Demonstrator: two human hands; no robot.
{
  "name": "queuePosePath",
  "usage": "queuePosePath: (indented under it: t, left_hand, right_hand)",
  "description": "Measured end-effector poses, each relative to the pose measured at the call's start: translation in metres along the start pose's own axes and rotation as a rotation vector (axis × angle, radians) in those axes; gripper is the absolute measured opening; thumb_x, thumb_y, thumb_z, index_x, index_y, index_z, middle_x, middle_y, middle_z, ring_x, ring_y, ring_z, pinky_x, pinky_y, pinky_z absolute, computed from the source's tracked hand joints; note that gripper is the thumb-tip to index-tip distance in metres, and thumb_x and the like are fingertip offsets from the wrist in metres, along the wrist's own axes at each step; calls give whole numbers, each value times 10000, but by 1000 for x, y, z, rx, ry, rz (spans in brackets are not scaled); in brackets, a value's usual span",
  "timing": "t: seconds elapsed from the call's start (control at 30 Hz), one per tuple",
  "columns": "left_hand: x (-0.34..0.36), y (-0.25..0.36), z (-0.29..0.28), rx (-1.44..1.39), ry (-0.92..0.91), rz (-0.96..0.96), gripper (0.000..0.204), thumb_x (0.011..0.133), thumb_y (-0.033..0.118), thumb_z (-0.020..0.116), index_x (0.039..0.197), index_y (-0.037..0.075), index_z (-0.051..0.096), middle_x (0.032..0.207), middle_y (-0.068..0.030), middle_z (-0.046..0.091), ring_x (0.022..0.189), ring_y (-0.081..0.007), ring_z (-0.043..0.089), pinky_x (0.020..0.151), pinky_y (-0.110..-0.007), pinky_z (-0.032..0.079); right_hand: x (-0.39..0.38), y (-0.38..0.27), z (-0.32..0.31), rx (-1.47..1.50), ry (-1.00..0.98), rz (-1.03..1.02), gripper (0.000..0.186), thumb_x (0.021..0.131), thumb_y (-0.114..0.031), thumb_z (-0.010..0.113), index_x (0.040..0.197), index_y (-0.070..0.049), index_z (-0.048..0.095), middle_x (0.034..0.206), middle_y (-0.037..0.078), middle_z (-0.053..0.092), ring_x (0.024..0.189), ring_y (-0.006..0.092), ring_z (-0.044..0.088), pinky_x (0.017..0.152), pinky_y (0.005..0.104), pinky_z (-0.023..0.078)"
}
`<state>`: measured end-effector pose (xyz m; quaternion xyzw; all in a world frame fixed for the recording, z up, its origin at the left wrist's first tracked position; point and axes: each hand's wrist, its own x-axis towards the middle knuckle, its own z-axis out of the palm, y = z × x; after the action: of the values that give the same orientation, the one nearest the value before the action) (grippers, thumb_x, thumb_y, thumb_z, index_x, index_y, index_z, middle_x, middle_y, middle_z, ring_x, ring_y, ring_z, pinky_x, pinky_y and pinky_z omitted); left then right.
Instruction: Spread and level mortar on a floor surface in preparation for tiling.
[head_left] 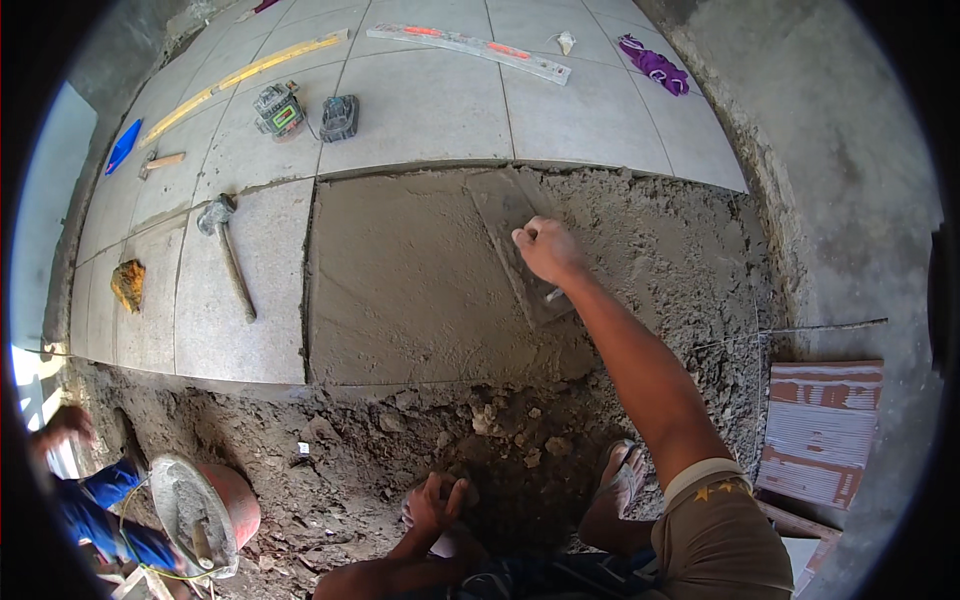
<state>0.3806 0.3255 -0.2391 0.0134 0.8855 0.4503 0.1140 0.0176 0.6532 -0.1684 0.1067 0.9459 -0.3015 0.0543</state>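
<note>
My right hand (549, 250) is closed round the handle of a long rectangular plastering float (497, 208). The float lies flat on wet grey mortar (400, 270), slanting across the bed. To its left the mortar is smooth; on its right it is rough and lumpy. My left hand (432, 508) hangs low by my foot, fingers loosely bent and apart, with nothing visible in it. Laid pale tiles (430, 110) border the mortar at the far side and the left.
On the tiles lie a mallet (233, 265), a small hammer (165, 162), a laser level (279, 110), a battery (340, 117), a yellow straightedge (240, 75) and a metal bar (470, 50). A mortar bucket (232, 500) stands near another person's hand (65, 428). Tiles (822, 430) lean right.
</note>
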Motion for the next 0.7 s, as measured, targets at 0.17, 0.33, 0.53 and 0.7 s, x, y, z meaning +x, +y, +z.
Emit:
queuePosePath:
  t: [0.17, 0.33, 0.53, 0.7]
  left_hand:
    - [-4, -9, -7, -29, 35, -4, 228, 909, 266, 770, 872, 65, 668, 632, -100, 672, 539, -287, 672, 519, -398, 516]
    - [-8, 2, -7, -48, -9, -47, 236, 903, 298, 773, 875, 88, 670, 675, -111, 690, 589, -303, 694, 554, -402, 537]
    - [-2, 2, 1, -47, 17, -6, 240, 890, 298, 782, 865, 91, 663, 664, -105, 682, 590, -302, 692, 551, -409, 535]
    - [-6, -6, -7, 16, 40, -14, 236, 893, 293, 776, 860, 91, 657, 661, -99, 680, 575, -288, 687, 535, -404, 528]
  right_hand:
    - [-41, -15, 13, -22, -61, -83, 404, 958, -406, 627, 1116, -41, 692, 1112, 261, 698, 1038, 439, 679, 885, 509, 541]
    - [-3, 4, -41, -76, -45, -173, 429, 967, -441, 631, 1142, -57, 714, 1133, 200, 725, 1064, 387, 692, 922, 470, 543]
    - [48, 6, -33, -136, -191, -266, 403, 965, -419, 639, 1113, -58, 739, 1120, 173, 738, 1026, 353, 706, 909, 449, 550]
    - [-46, -22, -13, -59, -421, -331, 420, 969, -424, 614, 1174, -67, 699, 1100, 211, 727, 1019, 385, 704, 910, 479, 541]
